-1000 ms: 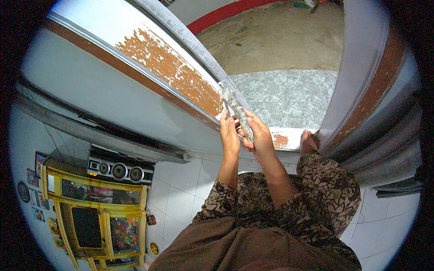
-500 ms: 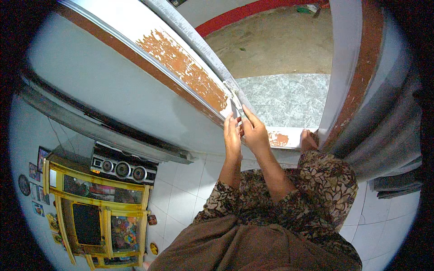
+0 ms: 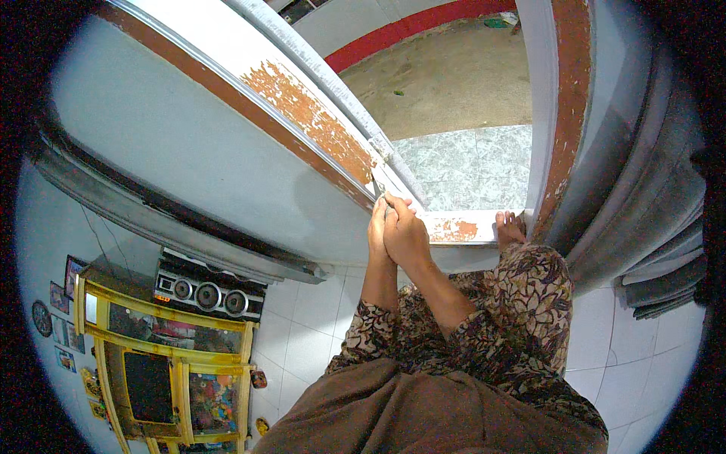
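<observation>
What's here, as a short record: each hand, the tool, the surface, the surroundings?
Right hand: closed, pressed against the left
Left hand: alongside it, partly covered
Tool: thin dark blade poking out beyond the hands; handle hidden
Surface: white frame with a ragged brown patch beside the blade
Surroundings: yellow cabinet at left; grey curtain at right

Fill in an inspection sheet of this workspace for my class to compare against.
Surface: white frame with peeled orange-brown patch
Job's things: thin dark tool, mostly hidden, tip at the patch's lower end
Clutter: small green scrap on brown ground
Grips: left-hand grip and right-hand grip pressed together; which holds the tool is hidden
Cables: thin dark strands, possibly cables
Surroundings: yellow cabinet, audio unit, grey curtain
</observation>
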`<state>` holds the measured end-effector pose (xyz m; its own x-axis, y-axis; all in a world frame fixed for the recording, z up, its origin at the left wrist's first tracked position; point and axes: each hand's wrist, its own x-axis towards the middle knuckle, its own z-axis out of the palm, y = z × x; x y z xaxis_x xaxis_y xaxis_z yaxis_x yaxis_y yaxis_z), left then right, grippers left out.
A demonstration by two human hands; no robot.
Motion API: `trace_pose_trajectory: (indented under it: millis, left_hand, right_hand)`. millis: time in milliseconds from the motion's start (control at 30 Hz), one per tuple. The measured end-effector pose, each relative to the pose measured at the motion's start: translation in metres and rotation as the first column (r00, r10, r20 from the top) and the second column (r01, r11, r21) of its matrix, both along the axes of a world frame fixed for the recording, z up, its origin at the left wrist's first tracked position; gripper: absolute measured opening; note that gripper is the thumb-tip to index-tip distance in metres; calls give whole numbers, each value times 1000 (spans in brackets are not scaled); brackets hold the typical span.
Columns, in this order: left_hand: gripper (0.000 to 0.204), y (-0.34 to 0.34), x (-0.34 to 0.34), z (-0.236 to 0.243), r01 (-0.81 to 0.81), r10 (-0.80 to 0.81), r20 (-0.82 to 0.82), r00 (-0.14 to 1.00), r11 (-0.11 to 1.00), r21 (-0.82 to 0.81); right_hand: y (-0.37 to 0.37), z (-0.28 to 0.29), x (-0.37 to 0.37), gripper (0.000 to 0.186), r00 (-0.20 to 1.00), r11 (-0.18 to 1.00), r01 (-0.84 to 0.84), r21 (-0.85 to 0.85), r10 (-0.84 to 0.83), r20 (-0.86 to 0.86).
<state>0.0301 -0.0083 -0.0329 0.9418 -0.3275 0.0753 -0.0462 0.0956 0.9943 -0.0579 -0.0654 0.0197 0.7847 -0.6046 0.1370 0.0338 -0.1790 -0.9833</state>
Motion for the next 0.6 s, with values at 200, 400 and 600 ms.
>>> trace_pose_trajectory:
  millis: [200,400,600]
  left_hand:
    - [44,5,3,-5,30,-31,-34,999,999,-23]
    - [44,8,5,-14,21,-21,9,1000,1000,10]
    - [42,9,5,-18,-26,-13,200,980,981,191]
  right_hand:
    - [7,-7,4,37,1000,1000,15,9,-15,27]
    - [9,-9,7,38,999,999,10,41,-12,49]
    - [2,-12,12,39,998,999,-16,33,14,66]
